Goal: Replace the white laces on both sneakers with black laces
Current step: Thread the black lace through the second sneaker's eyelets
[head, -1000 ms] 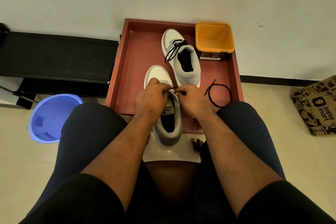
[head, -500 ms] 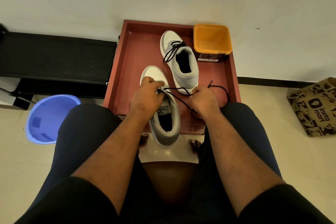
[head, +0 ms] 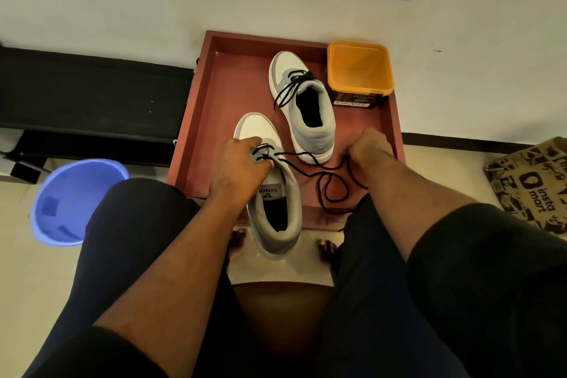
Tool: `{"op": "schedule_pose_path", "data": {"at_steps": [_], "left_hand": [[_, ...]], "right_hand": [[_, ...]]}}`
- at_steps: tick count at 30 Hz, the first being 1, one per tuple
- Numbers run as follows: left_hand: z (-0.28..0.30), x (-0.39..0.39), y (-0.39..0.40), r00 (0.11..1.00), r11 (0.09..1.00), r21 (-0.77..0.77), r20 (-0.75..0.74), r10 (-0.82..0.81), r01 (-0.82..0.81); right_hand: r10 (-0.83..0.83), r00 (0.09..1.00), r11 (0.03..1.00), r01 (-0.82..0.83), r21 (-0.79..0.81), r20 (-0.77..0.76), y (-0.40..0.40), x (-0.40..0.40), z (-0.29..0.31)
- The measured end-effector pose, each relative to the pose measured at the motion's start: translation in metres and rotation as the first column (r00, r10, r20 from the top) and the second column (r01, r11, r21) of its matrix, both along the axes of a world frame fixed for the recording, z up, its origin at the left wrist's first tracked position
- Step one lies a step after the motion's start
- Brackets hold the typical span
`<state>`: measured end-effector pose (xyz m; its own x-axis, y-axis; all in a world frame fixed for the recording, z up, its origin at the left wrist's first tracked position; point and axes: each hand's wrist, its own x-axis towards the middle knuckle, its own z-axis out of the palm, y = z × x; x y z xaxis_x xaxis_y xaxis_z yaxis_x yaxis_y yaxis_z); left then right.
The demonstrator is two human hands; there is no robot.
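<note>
Two white and grey sneakers lie in a red tray [head: 196, 120]. The far sneaker [head: 306, 107] has a loose black lace through its front eyelets. The near sneaker [head: 270, 190] hangs over the tray's front edge. My left hand [head: 239, 169] grips its tongue area at the eyelets. A black lace [head: 325, 175] runs from those eyelets to the right and curls in loops on the tray. My right hand [head: 369, 146] is closed around the lace, pulled out to the right near the tray's wall.
An orange square tub [head: 360, 70] stands in the tray's back right corner. A blue bucket [head: 76, 199] sits on the floor at the left, a printed paper bag [head: 534, 181] at the right. A black bench [head: 92, 95] runs along the wall. My knees flank the tray.
My right hand has pulled away from the near sneaker to the right, drawing the black lace through the eyelets. My left hand stayed on the shoe.
</note>
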<state>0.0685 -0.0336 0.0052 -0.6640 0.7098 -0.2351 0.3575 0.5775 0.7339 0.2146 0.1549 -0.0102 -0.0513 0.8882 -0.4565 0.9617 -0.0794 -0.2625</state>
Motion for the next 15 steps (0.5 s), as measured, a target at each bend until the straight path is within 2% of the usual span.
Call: {"op": "schedule_pose_path", "data": {"at_steps": [4,7,9,11,13,15], "left_hand": [[0.008,-0.001,-0.007,0.990,0.995,-0.072,0.124,-0.060,0.069],[0.010,-0.005,-0.011,0.985,0.989,-0.144,0.173,0.005,0.021],[0.009,-0.007,-0.011,0.977,0.987,-0.157,0.204,0.062,-0.029],[0.010,-0.007,-0.012,0.977,0.988,-0.144,0.196,0.083,-0.055],[0.012,-0.005,-0.012,0.981,0.989,-0.131,0.173,0.085,-0.062],[0.013,-0.004,-0.013,0.980,0.990,-0.126,0.176,0.093,-0.071]], "right_hand": [[0.020,1.000,1.000,-0.020,0.019,0.001,-0.004,-0.010,-0.009],[-0.097,0.981,0.994,0.104,0.034,-0.167,0.000,-0.009,-0.008],[-0.231,0.897,0.963,0.266,0.043,-0.377,0.007,-0.005,-0.006],[-0.275,0.785,0.934,0.355,0.040,-0.556,0.008,0.000,0.003],[-0.201,0.741,0.944,0.322,0.077,-0.640,-0.001,0.005,0.020],[-0.082,0.705,0.969,0.221,0.108,-0.704,-0.014,0.009,0.032]]}}
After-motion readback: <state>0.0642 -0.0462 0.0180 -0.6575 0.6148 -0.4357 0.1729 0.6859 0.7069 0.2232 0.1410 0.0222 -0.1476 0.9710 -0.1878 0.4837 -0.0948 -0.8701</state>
